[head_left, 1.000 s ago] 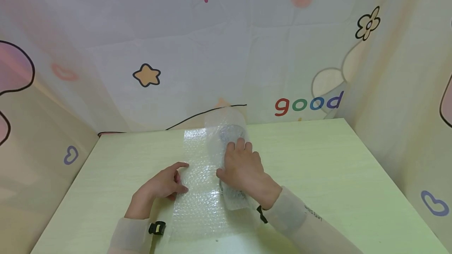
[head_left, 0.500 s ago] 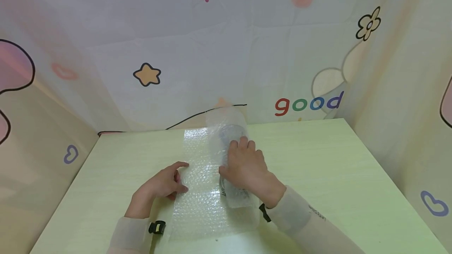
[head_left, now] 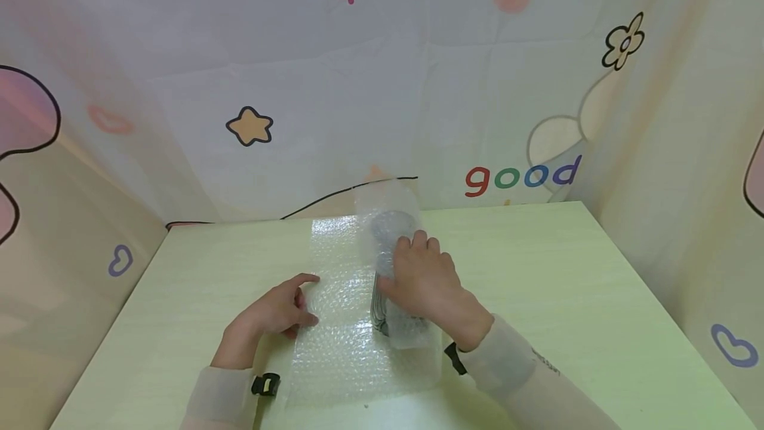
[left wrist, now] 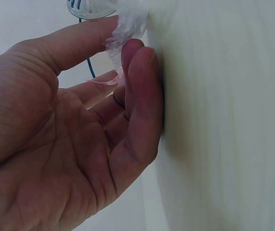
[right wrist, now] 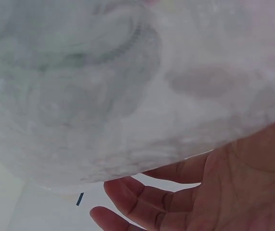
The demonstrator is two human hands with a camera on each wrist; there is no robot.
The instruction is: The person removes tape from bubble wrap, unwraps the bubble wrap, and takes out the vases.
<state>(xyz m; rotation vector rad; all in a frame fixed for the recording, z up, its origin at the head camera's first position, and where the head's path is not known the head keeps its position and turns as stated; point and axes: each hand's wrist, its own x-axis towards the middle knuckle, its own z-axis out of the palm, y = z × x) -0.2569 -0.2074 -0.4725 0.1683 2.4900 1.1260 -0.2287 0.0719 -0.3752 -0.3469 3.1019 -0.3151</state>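
A sheet of bubble wrap (head_left: 340, 357) lies on the table, its right part folded up over a clear ribbed glass-like vessel (head_left: 379, 314) on its side. My left hand (head_left: 280, 307) rests at the sheet's left edge, thumb and index finger apart on it, other fingers loosely bent. In the left wrist view the crumpled wrap edge (left wrist: 127, 29) meets the thumb, and a ribbed clear end (left wrist: 91, 6) shows behind. Over the folded layer, my right hand (head_left: 426, 277) holds the wrap with curved fingers. The wrap (right wrist: 127, 120) fills most of the right wrist view, the vessel blurred through it.
The pale green table (head_left: 537, 284) extends to both sides. A printed cloth backdrop (head_left: 382, 71) hangs along its back edge and at the sides. A tiny speck (head_left: 366, 406) lies near the front of the table.
My right hand has shifted right, drawing the folded layer of wrap along, and more of the vessel's ribbed side shows. The left hand has stayed in place.
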